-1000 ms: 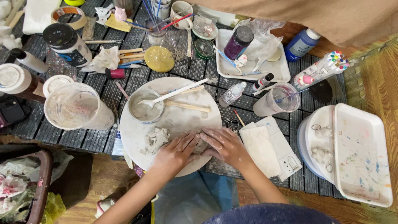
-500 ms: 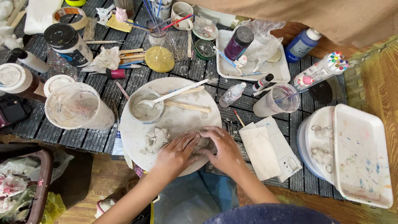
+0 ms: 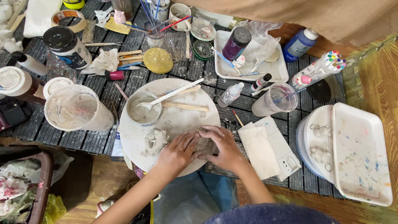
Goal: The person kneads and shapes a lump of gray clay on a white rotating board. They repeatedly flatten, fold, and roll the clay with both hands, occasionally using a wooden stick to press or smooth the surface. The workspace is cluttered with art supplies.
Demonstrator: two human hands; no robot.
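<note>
Both hands' grip (image 3: 199, 147) on grey clay (image 3: 203, 143) (lumpy)

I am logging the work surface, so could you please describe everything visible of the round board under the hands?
The round, pale, clay-smeared board lies flat on the dark slatted table, its near edge overhanging. On it sit a small grey bowl of slip with a white spatula, a wooden stick and a loose grey clay lump. The left hand and right hand press grey clay onto it.
</note>
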